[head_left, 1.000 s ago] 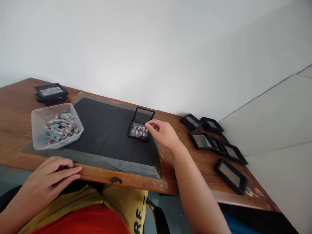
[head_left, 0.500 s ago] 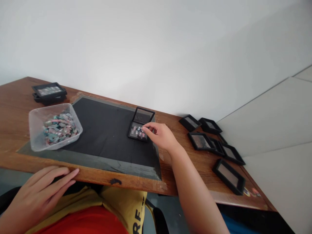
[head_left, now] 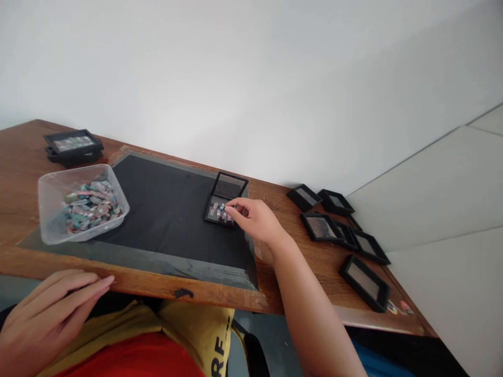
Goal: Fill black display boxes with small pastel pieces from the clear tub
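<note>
From my screen, the biggest thing to watch is the table point(head_left: 271, 192): its front edge runs right by the left hand point(head_left: 51, 311), so anything dragged that way could drop off. Next, the open black case point(head_left: 214, 221) sits under the fingertips of the right hand point(head_left: 257, 221); a nudge from that hand could skid it across the black mat point(head_left: 165, 209) or tip its raised lid point(head_left: 231, 185) down onto the fingers. Smallest, a clumsy brush could scatter the little decorated pieces point(head_left: 216, 206) under the pinched thumb and forefinger. I can't tell whether that pinch holds one. The left hand lies loosely extended, with nothing in it that I can see.

Around them, a clear tub point(head_left: 47, 217) of coloured pieces point(head_left: 92, 204) stands beyond the left hand, with stacked cases point(head_left: 73, 145) behind it. Loose cases point(head_left: 364, 283) lie right of the right hand, whose forearm point(head_left: 314, 303) blocks the way to them from the mat.
</note>
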Demonstrator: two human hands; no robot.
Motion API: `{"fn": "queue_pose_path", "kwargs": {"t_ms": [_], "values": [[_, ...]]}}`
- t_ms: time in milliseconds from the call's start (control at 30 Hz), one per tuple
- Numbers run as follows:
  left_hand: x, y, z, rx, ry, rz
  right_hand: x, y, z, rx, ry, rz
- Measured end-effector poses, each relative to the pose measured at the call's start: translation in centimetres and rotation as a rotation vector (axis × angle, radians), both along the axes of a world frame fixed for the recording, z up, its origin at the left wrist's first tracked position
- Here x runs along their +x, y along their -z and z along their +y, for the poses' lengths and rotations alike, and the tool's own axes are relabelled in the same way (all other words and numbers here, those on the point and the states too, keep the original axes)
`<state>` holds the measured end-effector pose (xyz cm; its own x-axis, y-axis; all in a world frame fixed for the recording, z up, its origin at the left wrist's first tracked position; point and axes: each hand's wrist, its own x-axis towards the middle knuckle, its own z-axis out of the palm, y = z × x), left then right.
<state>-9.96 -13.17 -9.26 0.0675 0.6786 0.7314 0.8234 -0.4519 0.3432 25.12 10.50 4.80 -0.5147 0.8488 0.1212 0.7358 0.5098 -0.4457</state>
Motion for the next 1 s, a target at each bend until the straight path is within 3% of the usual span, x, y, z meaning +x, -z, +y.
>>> {"fn": "queue_pose_path", "kwargs": {"t_ms": [133, 200, 367, 533, 667, 800, 1000], "values": [[2.6, -3.4, 2.1, 0.009, -0.028, -0.108, -0.5, 0.2, -0.6, -0.017, -0.072, 0.090], [4.6, -5.0, 3.8, -0.025, 0.028, -0.186, -0.8, 0.4, -1.0, -0.050, -0.152, 0.191], [8.8, -7.3, 9.0, -0.141, 0.143, -0.221, -1.7, 1.3, -1.5, -0.257, -0.396, 0.450], [10.6, -7.6, 11.2, -0.106, 0.219, -0.179, -2.3, 1.7, -1.9, -0.505, -0.588, 0.571], [10.6, -7.4, 11.1, -0.032, 0.289, -0.114, -2.7, 2.1, -2.5, -0.561, -0.657, 0.605], [10.4, -7.2, 11.0, 0.001, 0.279, -0.095, -3.1, 2.8, -2.6, -0.498, -0.678, 0.560], [10.4, -7.4, 11.0, -0.023, 0.281, -0.110, -3.9, 3.3, -3.0, -0.256, -0.626, 0.659]]}}
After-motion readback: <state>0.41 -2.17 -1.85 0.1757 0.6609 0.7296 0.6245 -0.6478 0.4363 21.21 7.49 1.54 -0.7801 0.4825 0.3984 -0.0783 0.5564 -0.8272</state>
